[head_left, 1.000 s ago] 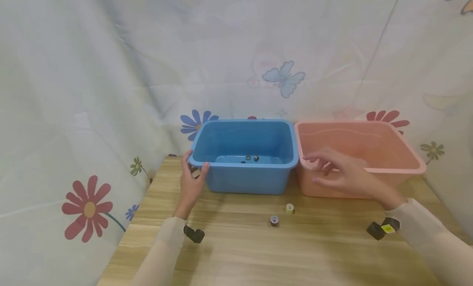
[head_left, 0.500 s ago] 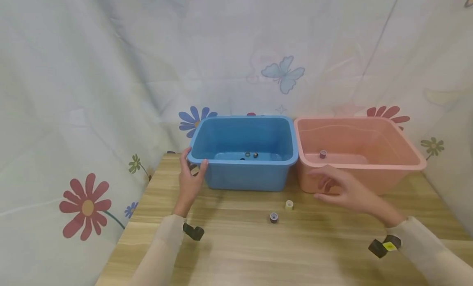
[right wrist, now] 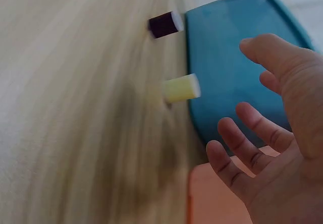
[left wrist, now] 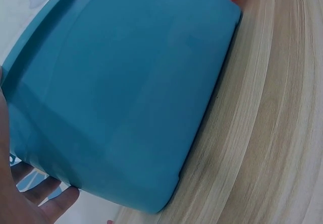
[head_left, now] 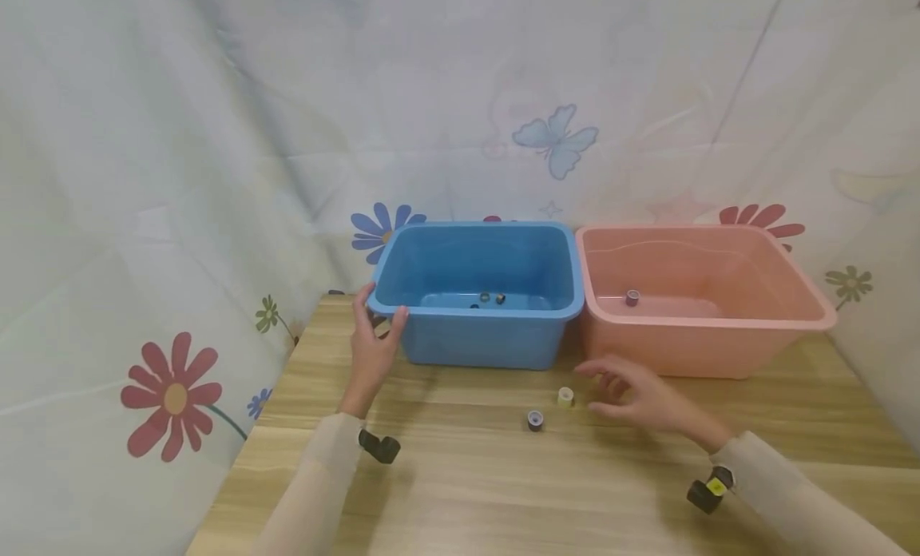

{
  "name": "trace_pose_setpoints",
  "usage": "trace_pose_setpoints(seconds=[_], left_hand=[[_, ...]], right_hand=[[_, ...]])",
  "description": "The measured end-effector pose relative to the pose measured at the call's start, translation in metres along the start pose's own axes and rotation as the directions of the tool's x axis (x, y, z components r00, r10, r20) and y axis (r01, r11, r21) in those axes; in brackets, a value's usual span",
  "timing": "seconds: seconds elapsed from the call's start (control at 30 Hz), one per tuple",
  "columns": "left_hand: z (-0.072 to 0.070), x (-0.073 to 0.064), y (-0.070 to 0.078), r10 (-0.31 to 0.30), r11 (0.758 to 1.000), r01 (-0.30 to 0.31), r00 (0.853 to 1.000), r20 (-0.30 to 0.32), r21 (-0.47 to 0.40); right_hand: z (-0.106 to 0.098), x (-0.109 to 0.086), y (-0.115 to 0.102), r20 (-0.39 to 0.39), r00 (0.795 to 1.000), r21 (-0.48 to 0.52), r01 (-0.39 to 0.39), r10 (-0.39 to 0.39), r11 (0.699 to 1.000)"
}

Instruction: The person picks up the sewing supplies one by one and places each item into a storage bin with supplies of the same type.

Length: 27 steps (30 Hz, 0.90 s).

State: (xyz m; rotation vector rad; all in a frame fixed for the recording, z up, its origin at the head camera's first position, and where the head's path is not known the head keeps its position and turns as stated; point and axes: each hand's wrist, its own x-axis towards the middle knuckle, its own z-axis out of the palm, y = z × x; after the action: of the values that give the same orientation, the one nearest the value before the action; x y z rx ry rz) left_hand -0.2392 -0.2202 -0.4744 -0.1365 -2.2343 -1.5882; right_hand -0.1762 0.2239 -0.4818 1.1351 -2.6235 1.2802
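Note:
My left hand (head_left: 374, 356) holds the front left corner of the blue plastic bin (head_left: 481, 340), thumb at the front rim and fingers along the side wall. Over the table in front of the pink bin (head_left: 668, 348), my right hand (head_left: 636, 392) is empty, its fingers loosely bent and apart from the thumb. Just left of its fingertips stands a small pale yellow spool (head_left: 565, 397), also seen in the right wrist view as a yellow cylinder (right wrist: 180, 88) with a white end. Nearby stands a dark purple spool (head_left: 535, 420) with a pale top.
Inside the pink bin lies a small spool (head_left: 632, 298), dark with a pale end. Three tiny dark pieces, one of them a round piece (head_left: 501, 299), lie in the blue bin. The bins stand side by side on the wooden table (head_left: 460, 492), before a flowered curtain (head_left: 216, 180).
My right hand has moved from over the pink bin's front rim down and left, towards the yellow spool. A spool now shows in the pink bin. My left hand stays on the blue bin.

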Motion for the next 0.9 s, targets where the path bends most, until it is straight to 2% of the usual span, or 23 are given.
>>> trace_pose_setpoints(seconds=[0.1, 0.4, 0.6, 0.9], left_hand=[[0.000, 0.000, 0.000, 0.004, 1.000, -0.004, 1.000, 0.005, -0.004], [0.000, -0.001, 0.000, 0.001, 1.000, -0.001, 1.000, 0.000, 0.017], [0.000, -0.001, 0.001, -0.012, 1.000, 0.012, 1.000, -0.001, 0.024], [0.001, -0.001, 0.002, -0.017, 1.000, 0.017, 1.000, -0.001, 0.011]], right_hand=[[0.007, 0.001, 0.008, 0.017, 0.999, -0.005, -0.035, 0.035, 0.999], [0.025, 0.009, 0.018, 0.026, 1.000, -0.035, -0.002, 0.003, 0.999], [0.036, 0.012, 0.028, 0.031, 0.999, -0.080, -0.018, 0.021, 0.997], [0.040, 0.016, 0.035, 0.048, 0.997, -0.162, -0.051, 0.060, 0.985]])
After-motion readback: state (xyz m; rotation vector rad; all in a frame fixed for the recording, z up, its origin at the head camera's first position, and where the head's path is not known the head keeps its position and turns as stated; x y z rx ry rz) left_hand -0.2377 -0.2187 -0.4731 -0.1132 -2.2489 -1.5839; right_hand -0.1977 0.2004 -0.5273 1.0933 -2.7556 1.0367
